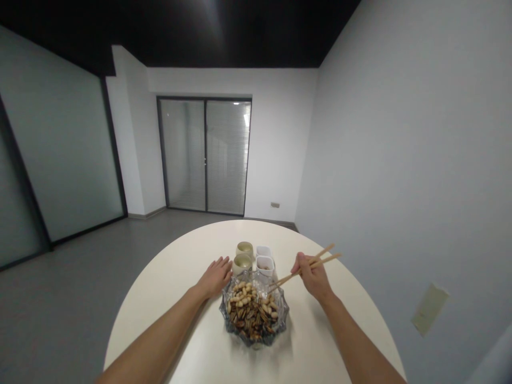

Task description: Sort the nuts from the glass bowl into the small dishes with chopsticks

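Observation:
My right hand (314, 276) grips a pair of wooden chopsticks (288, 278), whose tips reach just over the rim of a cut-glass bowl (281, 310). The bowl holds a heap of striped sunflower seeds (245, 314) with pale peanuts (242, 292) on top. My left hand (216, 277) lies palm down on the table, empty, with its fingers just beside the bowl's rim. Near those fingers stand two small cream cups (242, 263). Two small white square containers (265, 265) sit to their right, behind the bowl.
The bowl and containers stand on a round cream table (172, 298). Grey floor surrounds it. A glass double door with blinds (205, 154) is straight ahead, a frosted glass partition (60, 144) runs along the left, and a white wall (392, 133) stands close on the right.

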{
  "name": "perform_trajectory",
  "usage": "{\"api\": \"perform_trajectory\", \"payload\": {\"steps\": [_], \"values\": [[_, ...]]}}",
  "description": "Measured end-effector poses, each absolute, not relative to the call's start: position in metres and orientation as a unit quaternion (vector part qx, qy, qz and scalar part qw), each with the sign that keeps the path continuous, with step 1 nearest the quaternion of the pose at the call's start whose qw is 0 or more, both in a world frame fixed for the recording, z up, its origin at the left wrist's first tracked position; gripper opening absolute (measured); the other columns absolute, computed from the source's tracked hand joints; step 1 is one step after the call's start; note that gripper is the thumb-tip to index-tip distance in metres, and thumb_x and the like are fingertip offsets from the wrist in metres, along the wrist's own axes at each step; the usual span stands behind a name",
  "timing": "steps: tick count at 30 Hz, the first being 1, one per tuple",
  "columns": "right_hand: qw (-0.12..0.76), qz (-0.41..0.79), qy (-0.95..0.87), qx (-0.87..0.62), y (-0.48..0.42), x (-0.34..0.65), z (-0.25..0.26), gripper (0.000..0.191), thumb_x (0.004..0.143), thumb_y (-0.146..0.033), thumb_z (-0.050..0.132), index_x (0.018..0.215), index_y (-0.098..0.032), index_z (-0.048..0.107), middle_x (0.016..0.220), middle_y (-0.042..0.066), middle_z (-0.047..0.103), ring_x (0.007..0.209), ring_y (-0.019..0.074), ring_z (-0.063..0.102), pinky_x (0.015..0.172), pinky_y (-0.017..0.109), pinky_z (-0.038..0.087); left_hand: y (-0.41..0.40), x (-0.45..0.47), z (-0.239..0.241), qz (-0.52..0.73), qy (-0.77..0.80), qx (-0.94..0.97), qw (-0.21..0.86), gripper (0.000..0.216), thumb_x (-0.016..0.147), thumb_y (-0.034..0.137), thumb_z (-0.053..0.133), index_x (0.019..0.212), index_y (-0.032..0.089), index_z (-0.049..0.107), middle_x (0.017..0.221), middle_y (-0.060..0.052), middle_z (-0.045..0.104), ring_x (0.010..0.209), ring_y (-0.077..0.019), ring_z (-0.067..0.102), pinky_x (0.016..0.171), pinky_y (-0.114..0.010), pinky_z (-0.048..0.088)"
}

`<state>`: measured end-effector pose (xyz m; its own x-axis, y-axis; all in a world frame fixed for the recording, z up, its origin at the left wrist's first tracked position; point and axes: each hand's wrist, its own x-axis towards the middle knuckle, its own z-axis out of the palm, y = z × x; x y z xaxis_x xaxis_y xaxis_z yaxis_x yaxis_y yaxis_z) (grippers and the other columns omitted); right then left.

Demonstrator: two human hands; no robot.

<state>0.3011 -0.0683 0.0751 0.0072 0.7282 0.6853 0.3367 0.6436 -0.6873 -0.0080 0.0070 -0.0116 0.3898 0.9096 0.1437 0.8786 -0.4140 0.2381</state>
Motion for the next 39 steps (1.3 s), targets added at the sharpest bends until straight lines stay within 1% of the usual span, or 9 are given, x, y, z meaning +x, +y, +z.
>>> {"api": "perform_trajectory", "payload": {"steps": [6, 9, 15, 22, 26, 28, 31, 39], "values": [[0.492, 0.124, -0.781, -0.363, -0.074, 0.298, 0.08, 0.064, 0.1, -0.051, 0.039, 0.052, -0.017, 0.064, 0.046, 0.003, 0.055, 0.043, 0.0126, 0.048, 0.043, 0.023, 0.035, 0.003, -0.006, -0.006, 0.12, 0.539, 0.832, 0.063, 0.051, 0.101, 0.037, 0.033, 0.147, 0.017, 0.041, 0.158, -0.013, 0.03, 0.146, -0.0319, 0.023, 0.119, -0.049, 0.021], [0.442, 0.094, -0.824, -0.341, -0.078, 0.295, 0.083, 0.061, 0.102, -0.046, 0.036, 0.055, -0.017, 0.062, 0.05, 0.003, 0.058, 0.047, 0.0131, 0.052, 0.048, 0.023, 0.038, 0.0, -0.005, -0.002, 0.117, 0.54, 0.831, 0.062, 0.05, 0.101, 0.037, 0.033, 0.146, 0.017, 0.042, 0.157, -0.013, 0.031, 0.146, -0.0316, 0.024, 0.119, -0.049, 0.023], [0.361, 0.025, -0.88, -0.307, -0.087, 0.286, 0.092, 0.052, 0.103, -0.034, 0.035, 0.06, -0.018, 0.059, 0.052, 0.002, 0.058, 0.047, 0.0115, 0.053, 0.049, 0.022, 0.035, 0.0, -0.004, -0.001, 0.12, 0.536, 0.834, 0.052, 0.051, 0.101, 0.037, 0.034, 0.146, 0.015, 0.042, 0.156, -0.014, 0.033, 0.146, -0.0322, 0.025, 0.118, -0.048, 0.024], [0.356, -0.036, -0.893, -0.273, -0.093, 0.279, 0.098, 0.048, 0.102, -0.026, 0.037, 0.059, -0.018, 0.056, 0.05, 0.0, 0.056, 0.044, 0.0101, 0.049, 0.047, 0.023, 0.03, -0.001, -0.003, 0.002, 0.112, 0.538, 0.834, 0.056, 0.052, 0.101, 0.037, 0.034, 0.148, 0.015, 0.04, 0.157, -0.014, 0.031, 0.146, -0.0326, 0.024, 0.119, -0.048, 0.022], [0.384, -0.014, -0.881, -0.276, -0.089, 0.28, 0.092, 0.048, 0.101, -0.026, 0.038, 0.058, -0.018, 0.056, 0.05, 0.0, 0.056, 0.044, 0.0103, 0.05, 0.047, 0.022, 0.032, 0.0, -0.003, 0.002, 0.108, 0.537, 0.835, 0.053, 0.052, 0.101, 0.036, 0.034, 0.147, 0.014, 0.041, 0.157, -0.014, 0.031, 0.146, -0.033, 0.024, 0.119, -0.048, 0.022], [0.42, 0.014, -0.861, -0.287, -0.086, 0.282, 0.087, 0.049, 0.102, -0.028, 0.038, 0.058, -0.018, 0.057, 0.051, 0.001, 0.058, 0.045, 0.0112, 0.051, 0.048, 0.022, 0.035, 0.001, -0.004, 0.0, 0.114, 0.536, 0.835, 0.057, 0.051, 0.101, 0.036, 0.035, 0.147, 0.015, 0.042, 0.157, -0.014, 0.031, 0.146, -0.0327, 0.024, 0.119, -0.048, 0.022], [0.499, 0.047, -0.806, -0.316, -0.081, 0.284, 0.08, 0.051, 0.102, -0.033, 0.038, 0.057, -0.018, 0.059, 0.051, 0.002, 0.059, 0.047, 0.0129, 0.053, 0.048, 0.023, 0.038, 0.003, -0.004, -0.004, 0.122, 0.536, 0.834, 0.058, 0.05, 0.101, 0.036, 0.035, 0.146, 0.017, 0.042, 0.157, -0.013, 0.032, 0.146, -0.0321, 0.025, 0.119, -0.048, 0.023], [0.683, 0.089, -0.609, -0.393, -0.065, 0.285, 0.066, 0.057, 0.098, -0.052, 0.044, 0.058, -0.017, 0.063, 0.044, 0.0, 0.049, 0.04, 0.0118, 0.041, 0.04, 0.024, 0.03, 0.006, -0.007, -0.01, 0.12, 0.534, 0.836, 0.049, 0.051, 0.1, 0.036, 0.034, 0.147, 0.017, 0.041, 0.157, -0.013, 0.032, 0.146, -0.0326, 0.025, 0.118, -0.049, 0.024]]}}
